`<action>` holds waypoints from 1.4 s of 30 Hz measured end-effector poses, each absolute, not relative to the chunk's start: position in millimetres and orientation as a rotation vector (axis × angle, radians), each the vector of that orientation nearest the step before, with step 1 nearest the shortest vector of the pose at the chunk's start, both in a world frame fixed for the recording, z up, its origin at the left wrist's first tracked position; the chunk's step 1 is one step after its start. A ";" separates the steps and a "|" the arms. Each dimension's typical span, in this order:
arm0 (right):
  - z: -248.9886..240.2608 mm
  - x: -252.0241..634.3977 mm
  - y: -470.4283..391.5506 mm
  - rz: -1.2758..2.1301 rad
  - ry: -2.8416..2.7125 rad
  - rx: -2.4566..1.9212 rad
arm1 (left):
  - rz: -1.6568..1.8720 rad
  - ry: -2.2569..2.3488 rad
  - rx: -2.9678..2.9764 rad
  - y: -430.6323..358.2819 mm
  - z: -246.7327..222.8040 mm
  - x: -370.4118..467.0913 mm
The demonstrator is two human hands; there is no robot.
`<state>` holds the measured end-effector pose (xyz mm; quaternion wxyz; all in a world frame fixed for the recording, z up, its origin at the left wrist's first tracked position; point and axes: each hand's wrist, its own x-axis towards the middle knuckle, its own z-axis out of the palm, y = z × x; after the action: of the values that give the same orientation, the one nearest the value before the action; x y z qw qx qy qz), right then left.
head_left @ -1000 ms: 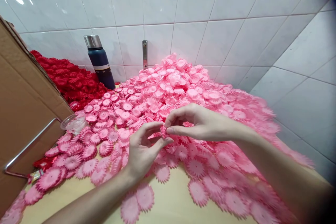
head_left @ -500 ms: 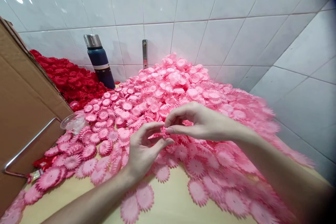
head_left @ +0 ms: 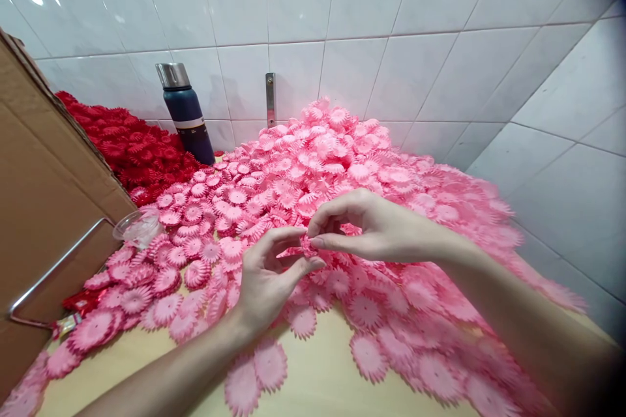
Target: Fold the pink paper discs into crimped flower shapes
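Pink frilled piece held between left hand's slightly parted fingers, pinched by right hand's nearly closed fingers. Grips unchanged; work judged ongoing.

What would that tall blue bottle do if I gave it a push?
The blue bottle would probably tip if pushed near its silver cap, being tall and narrow. Its round body might then roll, though the frilly pink pieces nearby could slow it. It looks stiff, so it likely wouldn't squash.

Open: bare tabletop, lower center | Blocked: pink pile, center to right; carton, left edge
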<state>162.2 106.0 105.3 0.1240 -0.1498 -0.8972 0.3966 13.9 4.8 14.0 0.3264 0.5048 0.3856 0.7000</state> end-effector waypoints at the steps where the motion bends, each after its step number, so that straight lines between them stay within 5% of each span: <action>1: 105.4 162.3 106.1 1.159 -2.616 -0.435 | 1.832 1.011 1.328 4.8 13.9 13.8; 42: 103.4 162.3 107.8 1.199 -2.605 -0.429 | 1.813 0.995 1.310 3.4 13.8 13.7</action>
<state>162.3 107.8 103.4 0.1205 -0.1469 -0.8919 0.4104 13.7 3.4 13.8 0.3400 0.5032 0.3823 0.6964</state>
